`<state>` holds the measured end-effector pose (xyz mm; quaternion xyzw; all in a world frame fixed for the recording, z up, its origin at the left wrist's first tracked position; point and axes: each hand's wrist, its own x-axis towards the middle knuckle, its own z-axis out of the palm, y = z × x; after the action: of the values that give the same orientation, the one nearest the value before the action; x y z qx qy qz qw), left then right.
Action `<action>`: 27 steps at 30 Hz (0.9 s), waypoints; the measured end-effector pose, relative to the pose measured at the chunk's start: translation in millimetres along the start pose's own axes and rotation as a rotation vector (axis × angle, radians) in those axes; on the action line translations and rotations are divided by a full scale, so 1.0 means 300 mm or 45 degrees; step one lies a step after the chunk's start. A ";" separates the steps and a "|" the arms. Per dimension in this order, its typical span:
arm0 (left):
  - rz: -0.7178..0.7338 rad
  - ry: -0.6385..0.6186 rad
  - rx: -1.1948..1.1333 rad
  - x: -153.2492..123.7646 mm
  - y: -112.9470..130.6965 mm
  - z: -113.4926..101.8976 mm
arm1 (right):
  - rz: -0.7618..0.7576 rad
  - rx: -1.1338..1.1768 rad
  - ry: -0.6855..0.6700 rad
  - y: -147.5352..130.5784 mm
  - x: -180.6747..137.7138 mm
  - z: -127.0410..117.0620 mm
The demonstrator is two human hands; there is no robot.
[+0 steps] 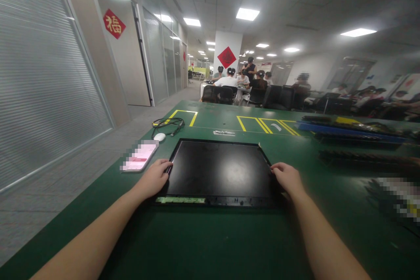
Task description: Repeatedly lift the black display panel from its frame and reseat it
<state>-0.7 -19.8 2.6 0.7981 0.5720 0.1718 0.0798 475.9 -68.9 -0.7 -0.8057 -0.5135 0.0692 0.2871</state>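
Observation:
A flat black screen panel (218,168) lies face up on the green table (210,240), with a strip of circuit board along its near edge. My left hand (153,179) curls around the panel's left edge near the front corner. My right hand (288,178) grips the right edge, fingers closed on the frame. Both arms reach straight forward from the near side.
A phone (139,156) lies left of the panel, with a white mouse (159,137) and a black cable (169,124) behind it. Yellow tape boxes (267,124) mark the far table. Blue and black trays (354,133) sit at the right. Several people sit at tables beyond.

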 end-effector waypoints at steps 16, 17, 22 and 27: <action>-0.112 0.078 0.136 0.016 -0.023 0.027 | 0.032 0.062 -0.013 0.005 0.005 0.010; -0.108 0.070 0.131 0.017 -0.024 0.024 | 0.026 0.070 -0.010 0.006 0.005 0.010; -0.089 0.055 0.068 0.018 -0.023 0.009 | 0.009 0.105 0.021 0.004 0.001 0.005; -0.116 0.077 -0.008 0.016 -0.020 0.005 | 0.086 0.174 0.051 0.003 0.000 -0.006</action>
<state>-4.3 -13.3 0.2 0.7653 0.6095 0.1938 0.0730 477.4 -69.9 0.5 -0.8023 -0.4743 0.0974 0.3492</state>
